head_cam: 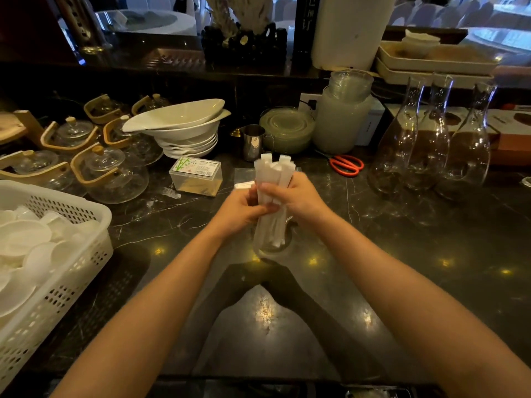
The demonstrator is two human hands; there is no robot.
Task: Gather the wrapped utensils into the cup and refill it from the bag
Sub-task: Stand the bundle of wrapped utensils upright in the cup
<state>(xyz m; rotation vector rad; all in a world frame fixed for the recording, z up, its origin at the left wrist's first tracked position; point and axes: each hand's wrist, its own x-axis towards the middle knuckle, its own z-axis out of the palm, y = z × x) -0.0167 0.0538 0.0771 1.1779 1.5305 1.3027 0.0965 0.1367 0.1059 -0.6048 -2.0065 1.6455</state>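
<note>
Clasping wrapped utensils (274,179) — both hands (270,203) — over cup (271,242).

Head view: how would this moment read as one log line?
left hand and right hand: gripping wrapped utensils | utensils' lower ends: in cup | counter: cup standing

Centre of worktop (402,254): glass cup (271,242) holding upright wrapped utensils (274,179), left hand (244,209) and right hand (298,198) around the bundle. Toothpick box (196,175) behind-left; scissors (346,165) behind-right. Basket (66,282) at left edge. Carafes (431,139) at right.
</note>
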